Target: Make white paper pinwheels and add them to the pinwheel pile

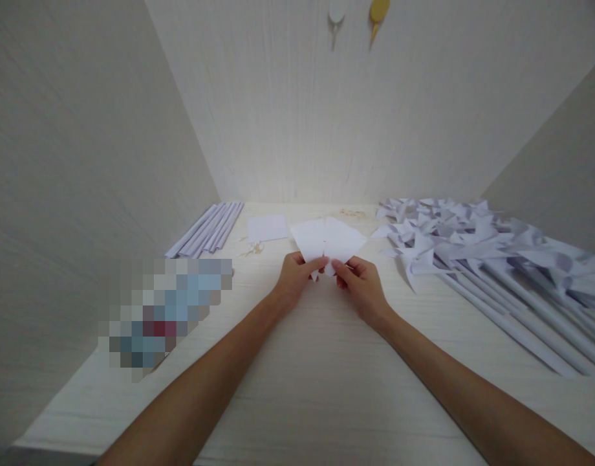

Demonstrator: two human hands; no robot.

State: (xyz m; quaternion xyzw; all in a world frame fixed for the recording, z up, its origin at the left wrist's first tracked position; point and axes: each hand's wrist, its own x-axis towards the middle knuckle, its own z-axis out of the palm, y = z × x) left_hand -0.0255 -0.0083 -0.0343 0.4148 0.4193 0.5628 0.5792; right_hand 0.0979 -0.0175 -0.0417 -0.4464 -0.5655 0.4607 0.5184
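Observation:
A sheet of white paper (332, 238), cut in from its edges, is held up in front of me over the table. My left hand (297, 275) pinches its lower edge on the left, thumb on top. On the right of the same edge, my right hand (358, 281) grips it with thumb and fingers. Both thumbs nearly meet near the middle cut. Fingers behind the paper are partly hidden. Just beyond my left hand lie a flat white paper stack (267, 228) and small gold-coloured pieces (255, 248), too small to make out.
Rolled white paper sticks (207, 228) lie at the back left. Many white paper pinwheels (453, 236) with paper sticks (520, 310) cover the right side. A blurred-out object (171, 317) sits at the left edge. Walls enclose the table (297, 388) at back and sides.

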